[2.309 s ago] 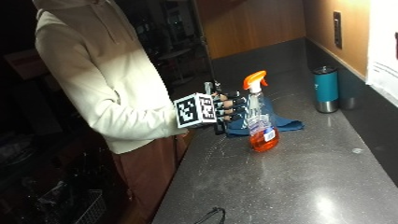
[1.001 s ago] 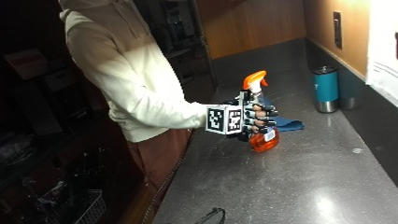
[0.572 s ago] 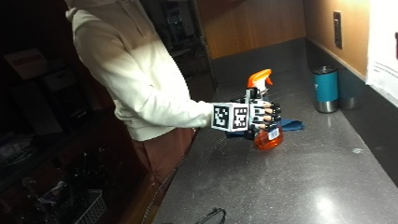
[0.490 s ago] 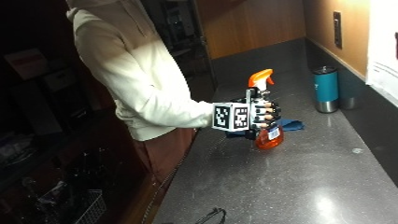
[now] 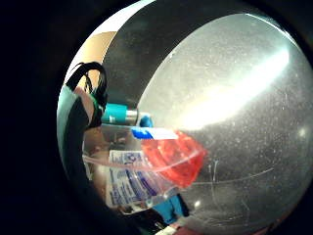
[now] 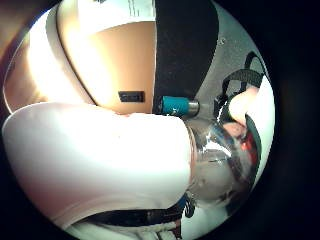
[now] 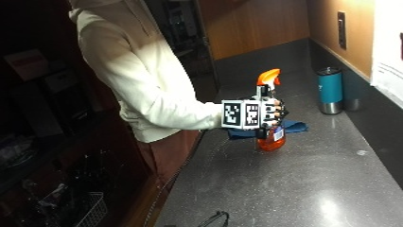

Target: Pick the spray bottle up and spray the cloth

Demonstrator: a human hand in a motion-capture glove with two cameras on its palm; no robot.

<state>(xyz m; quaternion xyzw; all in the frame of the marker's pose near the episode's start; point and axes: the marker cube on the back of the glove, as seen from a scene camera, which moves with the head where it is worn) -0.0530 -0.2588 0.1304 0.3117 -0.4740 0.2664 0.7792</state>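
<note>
while hand [image 7: 272,112] grips spray bottle [image 7: 271,137] | cloth [image 7: 291,126] partly hidden behind | nozzle hard to read

Spray bottle [image 6: 215,160] fills the palm; teal tumbler [image 6: 176,105] beyond.

No legible text on the spray bottle [image 5: 146,171] label.

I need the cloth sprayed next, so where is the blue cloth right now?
In the outside view the blue cloth lies on the counter just behind the spray bottle gripped by the right hand.
</note>
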